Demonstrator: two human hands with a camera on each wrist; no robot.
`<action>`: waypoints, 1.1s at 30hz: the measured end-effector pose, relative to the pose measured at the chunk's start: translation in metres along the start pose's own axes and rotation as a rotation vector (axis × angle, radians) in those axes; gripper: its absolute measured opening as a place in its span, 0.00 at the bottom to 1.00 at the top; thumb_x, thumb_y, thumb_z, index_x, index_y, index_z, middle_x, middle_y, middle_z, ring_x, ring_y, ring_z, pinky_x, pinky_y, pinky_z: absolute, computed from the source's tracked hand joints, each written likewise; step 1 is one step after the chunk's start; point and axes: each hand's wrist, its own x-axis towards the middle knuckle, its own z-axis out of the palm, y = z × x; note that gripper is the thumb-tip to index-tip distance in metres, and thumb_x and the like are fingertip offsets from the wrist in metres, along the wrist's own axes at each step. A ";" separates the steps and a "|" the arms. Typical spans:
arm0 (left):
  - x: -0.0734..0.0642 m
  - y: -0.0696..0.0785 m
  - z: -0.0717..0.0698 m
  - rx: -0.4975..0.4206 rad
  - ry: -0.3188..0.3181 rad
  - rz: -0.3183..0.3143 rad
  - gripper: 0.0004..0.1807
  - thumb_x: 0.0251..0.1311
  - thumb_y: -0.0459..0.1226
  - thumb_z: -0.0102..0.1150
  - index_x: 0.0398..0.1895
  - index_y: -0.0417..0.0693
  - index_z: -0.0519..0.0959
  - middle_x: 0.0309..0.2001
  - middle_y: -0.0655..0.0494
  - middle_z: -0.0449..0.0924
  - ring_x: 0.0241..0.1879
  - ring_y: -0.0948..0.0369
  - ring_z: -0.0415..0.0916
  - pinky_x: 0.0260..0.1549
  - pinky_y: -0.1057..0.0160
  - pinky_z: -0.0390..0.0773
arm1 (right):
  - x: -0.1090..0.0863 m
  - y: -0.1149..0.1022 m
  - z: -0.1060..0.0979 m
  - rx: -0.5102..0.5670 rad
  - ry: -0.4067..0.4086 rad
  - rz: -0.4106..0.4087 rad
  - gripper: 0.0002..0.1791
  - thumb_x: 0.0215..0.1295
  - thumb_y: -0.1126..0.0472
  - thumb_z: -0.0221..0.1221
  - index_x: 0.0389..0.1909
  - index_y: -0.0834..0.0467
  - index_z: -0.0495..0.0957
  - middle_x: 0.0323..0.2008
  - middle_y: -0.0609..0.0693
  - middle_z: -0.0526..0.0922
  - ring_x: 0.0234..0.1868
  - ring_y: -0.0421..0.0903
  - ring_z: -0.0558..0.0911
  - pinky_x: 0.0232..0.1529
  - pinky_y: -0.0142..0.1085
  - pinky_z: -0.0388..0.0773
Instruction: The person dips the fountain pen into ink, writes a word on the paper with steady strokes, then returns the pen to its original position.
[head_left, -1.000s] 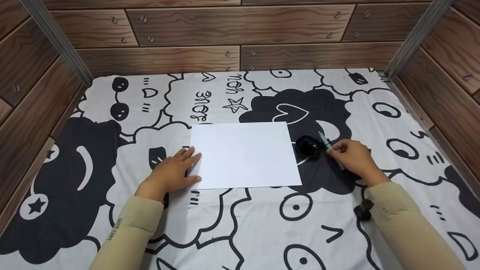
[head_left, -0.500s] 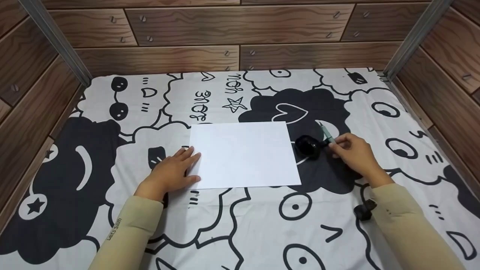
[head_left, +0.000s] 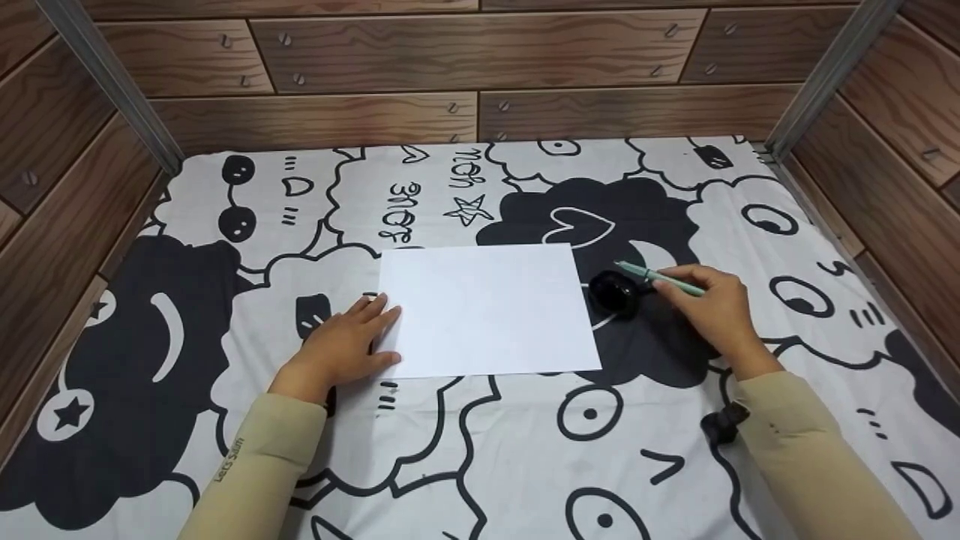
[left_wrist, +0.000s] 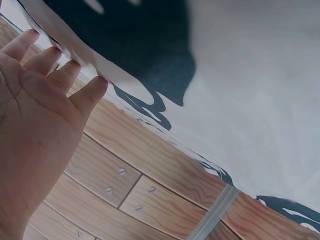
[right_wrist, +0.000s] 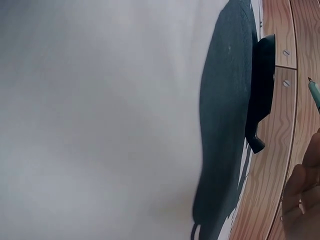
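Note:
A blank sheet of white paper (head_left: pixel 491 311) lies on the patterned cloth. My left hand (head_left: pixel 341 349) rests on its left edge with the fingers straight and spread; the left wrist view also shows the extended fingers (left_wrist: pixel 87 97). Right of the sheet, my right hand (head_left: pixel 712 311) pinches a pale green pen (head_left: pixel 679 283) between thumb and fingers. The pen's tip points left, above the cloth. Just below it sits a glossy black rounded object (head_left: pixel 613 294) with a short handle, whose kind I cannot tell. In the right wrist view the pen (right_wrist: pixel 315 92) shows only partly.
A white cloth (head_left: pixel 517 450) with black cartoon drawings covers the surface. Wood-plank-patterned walls (head_left: pixel 360 56) stand at the back and both sides, with grey metal posts (head_left: pixel 832 79) at the corners. A small black device (head_left: pixel 724 424) sits at the right wrist.
The pen has tipped from pointing steeply away to lying flatter, its tip towards the left. My right hand has moved slightly away from the body. My left hand has stayed put.

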 end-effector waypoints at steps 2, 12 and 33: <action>0.000 0.000 0.000 0.002 0.002 0.003 0.38 0.62 0.52 0.56 0.73 0.50 0.59 0.73 0.47 0.51 0.72 0.46 0.45 0.64 0.40 0.53 | -0.001 -0.003 0.001 0.014 0.022 0.000 0.12 0.54 0.60 0.70 0.37 0.62 0.86 0.29 0.48 0.85 0.28 0.32 0.79 0.28 0.21 0.74; -0.001 -0.001 0.000 0.012 0.007 0.009 0.38 0.62 0.52 0.57 0.73 0.49 0.59 0.73 0.46 0.51 0.71 0.45 0.45 0.64 0.40 0.54 | -0.010 -0.038 -0.002 0.117 0.089 -0.021 0.10 0.49 0.69 0.71 0.32 0.70 0.83 0.29 0.54 0.84 0.29 0.34 0.81 0.30 0.21 0.76; 0.001 0.000 0.001 0.007 -0.001 -0.007 0.38 0.62 0.53 0.57 0.73 0.50 0.59 0.73 0.48 0.50 0.72 0.46 0.44 0.64 0.40 0.52 | -0.008 -0.021 0.004 0.422 0.086 -0.054 0.09 0.47 0.79 0.67 0.29 0.78 0.77 0.24 0.48 0.82 0.23 0.36 0.77 0.26 0.23 0.75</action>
